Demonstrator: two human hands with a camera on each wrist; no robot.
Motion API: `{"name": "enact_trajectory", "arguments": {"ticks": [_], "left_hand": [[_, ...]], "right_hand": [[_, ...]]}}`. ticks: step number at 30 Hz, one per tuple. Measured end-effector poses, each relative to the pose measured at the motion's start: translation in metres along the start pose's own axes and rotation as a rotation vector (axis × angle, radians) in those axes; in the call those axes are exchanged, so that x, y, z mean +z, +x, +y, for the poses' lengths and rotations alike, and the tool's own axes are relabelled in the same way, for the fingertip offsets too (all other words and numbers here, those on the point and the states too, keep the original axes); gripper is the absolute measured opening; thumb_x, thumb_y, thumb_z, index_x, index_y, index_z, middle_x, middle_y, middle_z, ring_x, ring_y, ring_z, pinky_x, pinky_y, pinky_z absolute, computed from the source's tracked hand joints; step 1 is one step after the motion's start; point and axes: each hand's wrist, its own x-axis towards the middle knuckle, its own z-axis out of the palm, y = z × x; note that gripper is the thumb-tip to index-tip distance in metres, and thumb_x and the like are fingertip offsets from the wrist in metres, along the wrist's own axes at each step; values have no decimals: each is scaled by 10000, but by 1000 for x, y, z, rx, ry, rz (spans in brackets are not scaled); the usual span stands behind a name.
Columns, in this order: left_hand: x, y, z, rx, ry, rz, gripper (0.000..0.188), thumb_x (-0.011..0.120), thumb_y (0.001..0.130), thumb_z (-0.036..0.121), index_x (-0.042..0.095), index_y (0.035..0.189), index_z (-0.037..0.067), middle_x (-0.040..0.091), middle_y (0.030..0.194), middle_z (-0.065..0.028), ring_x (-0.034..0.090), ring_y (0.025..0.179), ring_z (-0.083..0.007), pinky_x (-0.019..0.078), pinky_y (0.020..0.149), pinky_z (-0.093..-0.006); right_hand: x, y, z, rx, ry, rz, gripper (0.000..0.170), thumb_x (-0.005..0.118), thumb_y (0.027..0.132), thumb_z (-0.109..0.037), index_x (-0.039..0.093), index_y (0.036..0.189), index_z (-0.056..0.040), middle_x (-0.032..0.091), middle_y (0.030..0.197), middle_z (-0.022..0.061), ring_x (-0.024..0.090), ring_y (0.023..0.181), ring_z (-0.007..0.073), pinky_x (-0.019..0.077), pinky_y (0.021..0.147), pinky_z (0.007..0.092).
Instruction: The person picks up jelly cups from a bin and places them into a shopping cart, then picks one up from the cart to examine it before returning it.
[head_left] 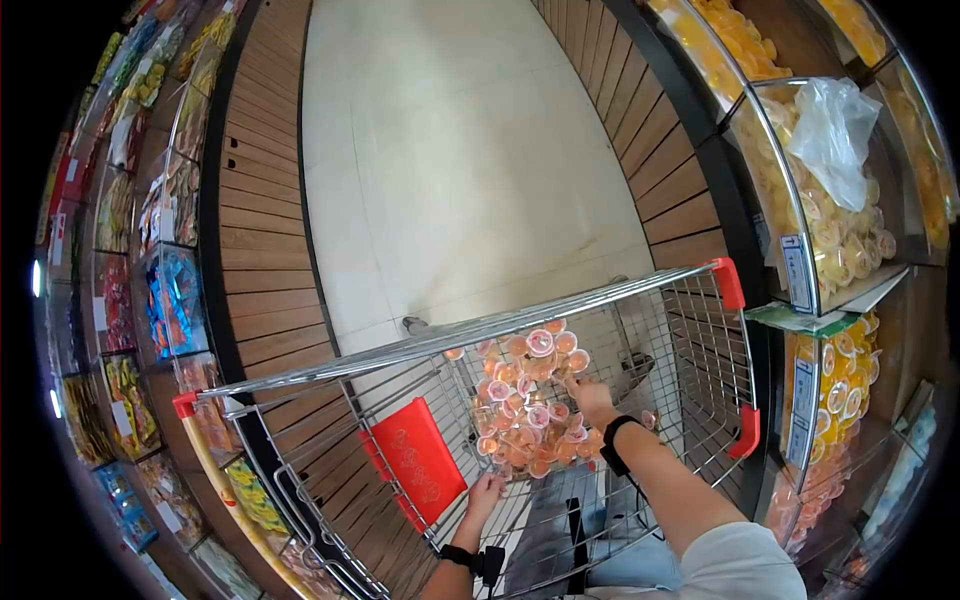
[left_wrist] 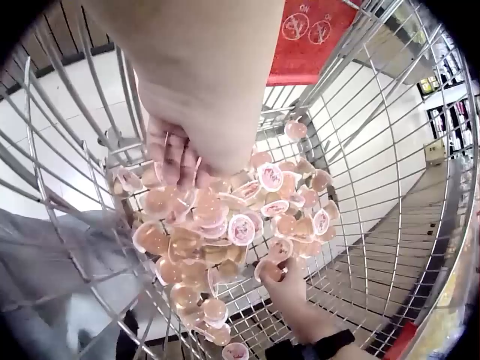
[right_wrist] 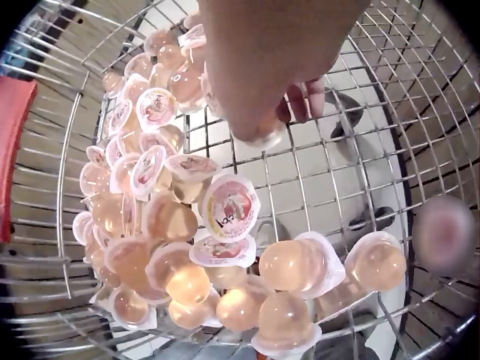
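Observation:
Many peach-coloured jelly cups (head_left: 538,415) with pink-printed lids lie heaped on the wire floor of a shopping cart. My right hand (head_left: 595,398) is at the heap's right side; in the left wrist view its thumb and fingers (left_wrist: 289,289) pinch one cup (left_wrist: 271,273). The right wrist view shows a cup (right_wrist: 264,136) under that hand (right_wrist: 262,105), partly hidden by it. Low at the near left edge of the heap is my left hand (head_left: 487,490), its fingers loosely bent against cups in the left wrist view (left_wrist: 180,157), and no cup is visibly gripped there.
The cart's metal rim (head_left: 500,322) surrounds the heap, with a red panel (head_left: 415,460) at left. Snack shelves (head_left: 130,300) stand on the left, and bins of jelly cups (head_left: 840,240) with a plastic bag (head_left: 835,140) on the right. A pale floor (head_left: 460,150) lies ahead.

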Motion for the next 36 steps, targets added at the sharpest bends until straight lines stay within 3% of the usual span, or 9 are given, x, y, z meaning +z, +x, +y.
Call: {"name": "enact_trajectory", "arguments": {"ticks": [4,7,11,15,19,20,23,29,36], "left_hand": [[-3,-5,45,70,66,-16,131,367,759,89,465,736,5,508,630,-60,448,491,-92,367,432,-199],[15,-16,85,114,-43,-45,132,352,766,90,452,747,6,503,632,-53,436,475,-90,356,427,-195],[40,-29,142,188,-99,-137,175,342,794,164,451,755,33,487,607,-31,432,467,-77,352,431,-187],[66,-81,222,357,-154,-250,296,327,807,287,470,821,28,504,666,-26,476,544,-86,373,489,-176],[117,-207,297,646,78,-435,249,379,794,259,486,821,35,484,606,13,437,512,-46,343,463,-155],[136,-247,309,648,74,-406,197,387,794,183,463,670,50,414,554,39,387,492,-18,299,426,-149],[180,-310,306,841,141,-412,187,401,788,165,438,646,48,382,531,46,354,476,-11,279,411,-154],[260,-423,283,1029,170,-498,236,418,777,158,381,572,47,330,482,54,285,446,-7,216,379,-173],[335,-493,234,1127,80,-504,234,446,760,143,395,562,29,381,450,34,327,420,-9,241,370,-160]], "right_hand": [[5,-5,12,192,369,-96,302,443,687,-261,427,918,-68,520,642,130,524,619,250,417,520,331],[-23,-10,0,317,995,-245,317,461,701,-265,439,926,-43,524,689,108,525,620,175,420,520,278],[-122,-68,-47,72,1693,-300,254,440,749,-239,458,886,-25,512,719,59,495,622,109,403,524,230],[-192,-148,-57,-102,2039,-208,227,439,757,-218,458,913,-54,496,793,15,465,659,90,378,555,209],[-269,-270,-32,-478,2115,-197,252,379,785,-254,455,921,-56,491,799,6,445,700,89,350,604,212],[-280,-301,-26,-474,2094,-125,255,348,797,-248,450,918,-48,481,779,8,434,695,87,344,606,210],[-296,-384,-8,-467,2037,16,256,340,802,-236,443,928,-38,467,753,10,427,682,82,343,605,209],[-295,-523,42,-407,1576,735,267,322,814,-243,422,672,-40,394,585,0,388,550,68,326,507,188],[-283,-630,53,-260,1437,938,229,413,783,-200,396,621,-39,336,548,-45,300,504,23,254,431,160]]}}
